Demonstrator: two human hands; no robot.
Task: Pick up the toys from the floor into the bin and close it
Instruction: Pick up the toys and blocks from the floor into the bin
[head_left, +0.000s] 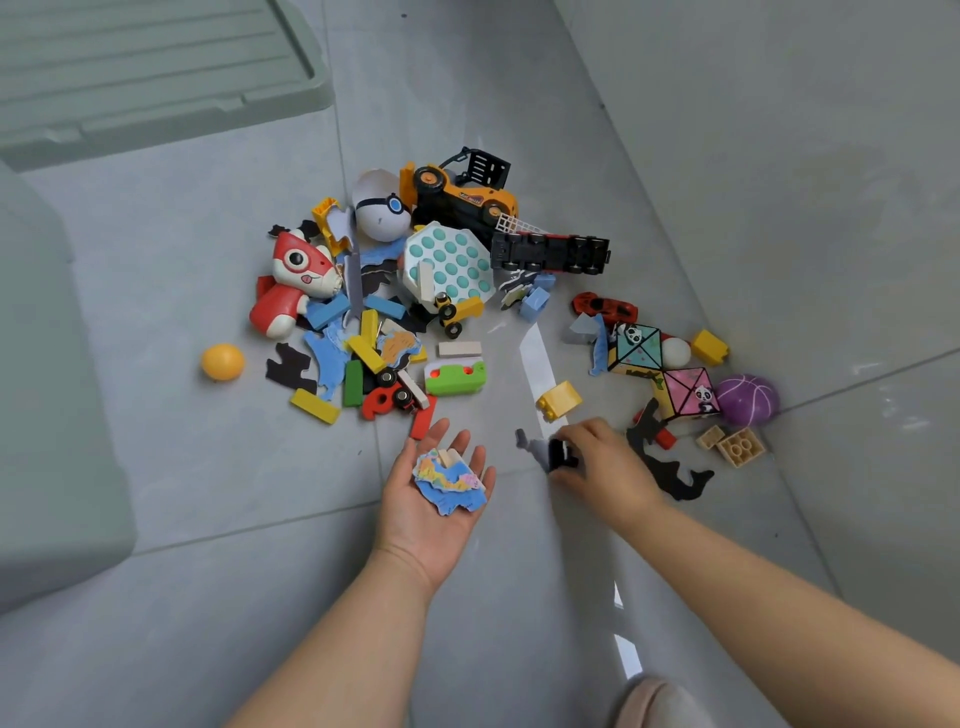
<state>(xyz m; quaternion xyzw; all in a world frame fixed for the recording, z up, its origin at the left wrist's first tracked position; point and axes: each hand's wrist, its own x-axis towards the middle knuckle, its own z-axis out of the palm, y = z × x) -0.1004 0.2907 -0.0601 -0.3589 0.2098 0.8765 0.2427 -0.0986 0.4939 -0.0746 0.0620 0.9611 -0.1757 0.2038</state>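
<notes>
Below the toy pile (426, 291), left hand (436, 493) cups pieces; right hand (602, 462) pinches one.

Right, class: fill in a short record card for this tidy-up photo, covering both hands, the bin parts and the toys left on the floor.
left hand: palm up, flat, carrying puzzle pieces
right hand: gripping a dark flat piece near the floor
lid: lying on the floor, top left
bin: left edge, contents hidden
toy pile: still on the floor
orange ball: apart, left of the pile
</notes>
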